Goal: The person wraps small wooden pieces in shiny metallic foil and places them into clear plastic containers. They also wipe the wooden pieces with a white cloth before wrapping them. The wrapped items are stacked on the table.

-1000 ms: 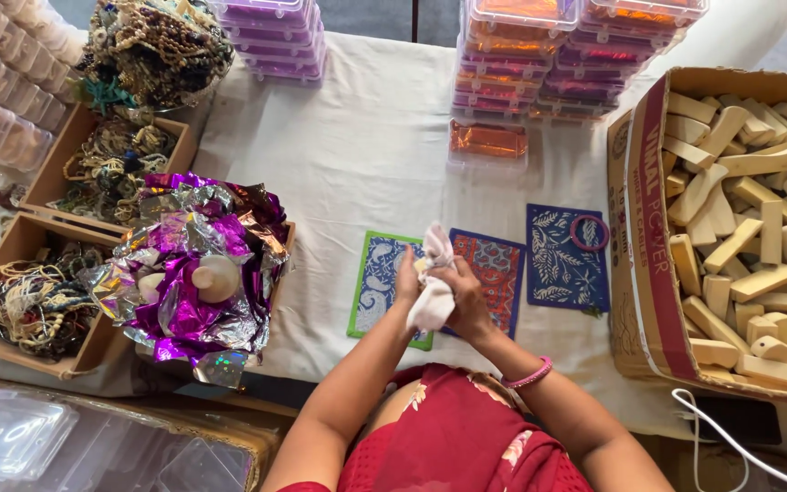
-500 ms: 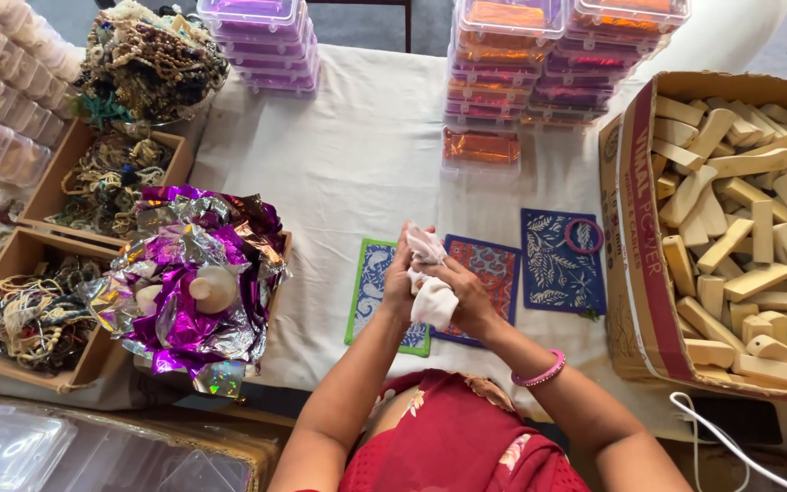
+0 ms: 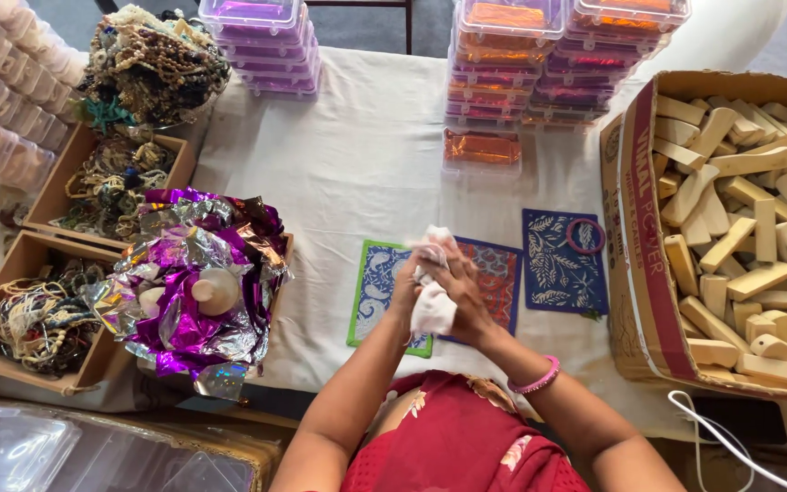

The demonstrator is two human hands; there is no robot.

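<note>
In the lower middle of the frame, the left hand [image 3: 409,293] and the right hand [image 3: 466,296] are pressed together around a white cloth [image 3: 432,308]. The grip of both hands is closed on this cloth: the fingers of each hand are folded over it, and white parts of it come out above and below the hands. The cloth is held in the air, just above the bench [image 3: 375,164], which has a white cover. A pink bangle [image 3: 536,377] is on the right wrist.

Under the hands, three printed cards lie flat on the bench in a row. The green card [image 3: 373,293] is on the left and is partly hidden by the left forearm. The red and blue card [image 3: 500,278] is in the middle, partly under the right hand. The dark blue card [image 3: 557,264] is on the right, and a small purple ring [image 3: 585,236] lies on its upper right corner.

At the right of the frame, an open cardboard box [image 3: 641,246] is full of pale wooden blocks [image 3: 749,228]. At the left centre, a heap of shiny purple and silver foil [image 3: 195,282] sits in a carton. Further left, brown boxes hold beaded strings [image 3: 111,182]. At the top, stacks of clear plastic cases [image 3: 512,64] with orange and purple content stand on the bench.
</note>
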